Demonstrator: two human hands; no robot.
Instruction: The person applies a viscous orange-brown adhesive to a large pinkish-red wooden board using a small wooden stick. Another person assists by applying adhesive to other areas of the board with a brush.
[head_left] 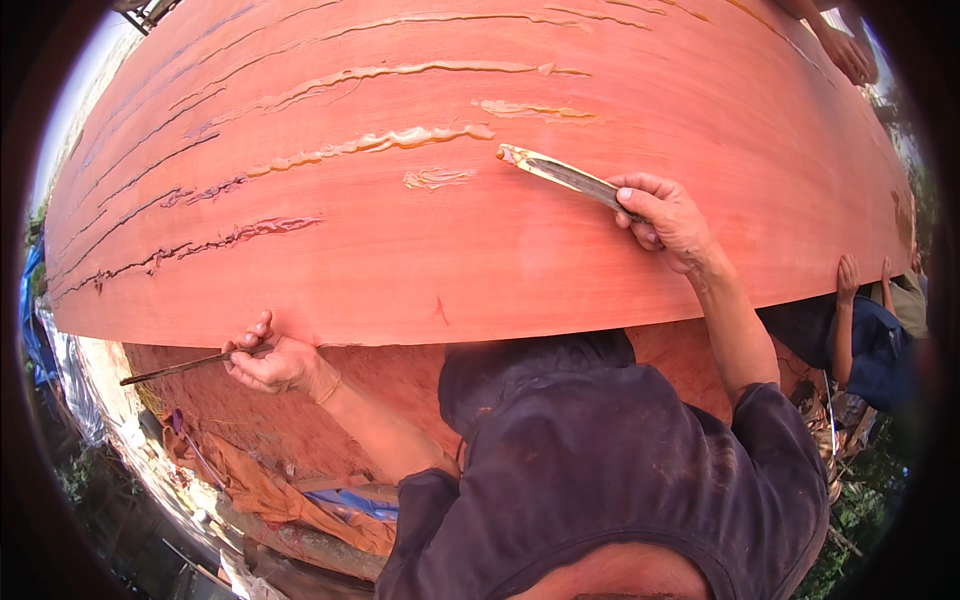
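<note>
A broad reddish wooden surface [560,250] stretches before me, marked by long cracks. Glossy, tan paste [380,142] lies in raised beads along several of them. My right hand [668,222] is closed around a flat, pale-edged strip [565,175] with a grey face. Orange-tan paste sticks to the strip's far tip, which is over the surface near the end of a bead. At the near left edge my left hand [275,362] is closed on a thin dark stick [180,368] that points left. Dark purple-red cracks [230,235] run across the left part.
Another person's hand [848,55] is at the far right edge. At the near right, a person in dark blue [875,345] has a hand [848,275] on the edge. Brown cloth [290,490] and blue sheeting [355,502] lie below on the left.
</note>
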